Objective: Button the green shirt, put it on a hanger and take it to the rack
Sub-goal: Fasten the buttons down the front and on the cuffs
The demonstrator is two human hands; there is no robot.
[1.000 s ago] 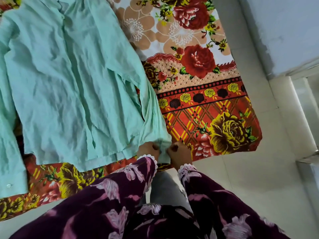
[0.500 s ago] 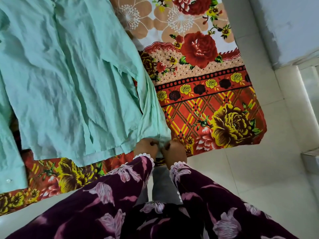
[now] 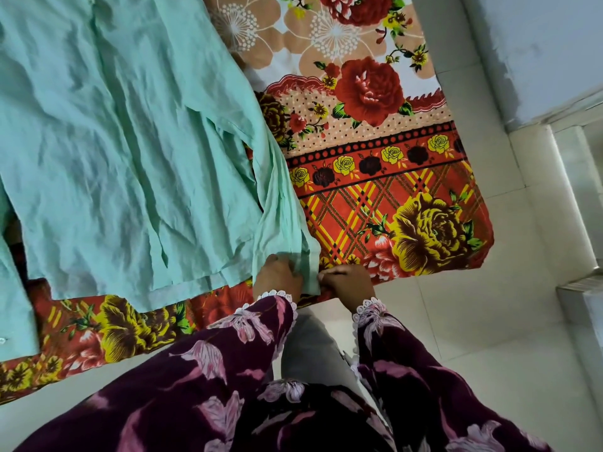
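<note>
Both hands meet at the near edge of a bed. Left hand (image 3: 278, 276) is curled over the end of a long sleeve (image 3: 280, 203) of the green shirt (image 3: 107, 135), its fingers closed on the cuff (image 3: 308, 272) from the left side. Right hand (image 3: 347, 282) sits just to the right of it, fingers bent and pinched on the same cuff from the other side, so the strip of cloth runs down between the two hands. Whether a button is under the fingers cannot be made out.

Away from the hands and to their left, the shirt lies spread flat and creased on the bed, its hem running along to the left of the left hand. The sleeve they hold slopes from the shirt's body down to the hands. Far to the left of the hands, at the edge of the view, a second sleeve (image 3: 13, 308) lies flat with a small pale button (image 3: 2, 340) showing on it.

Under the shirt is a flowered bedsheet (image 3: 391, 197) in red, yellow and cream, bare to the right of and beyond the hands. Both wrists come out of dark purple sleeves (image 3: 208, 370) with pale flowers and white lace trim. Right of the hands, past the corner of the bed, is a pale tiled floor (image 3: 489, 321).
</note>
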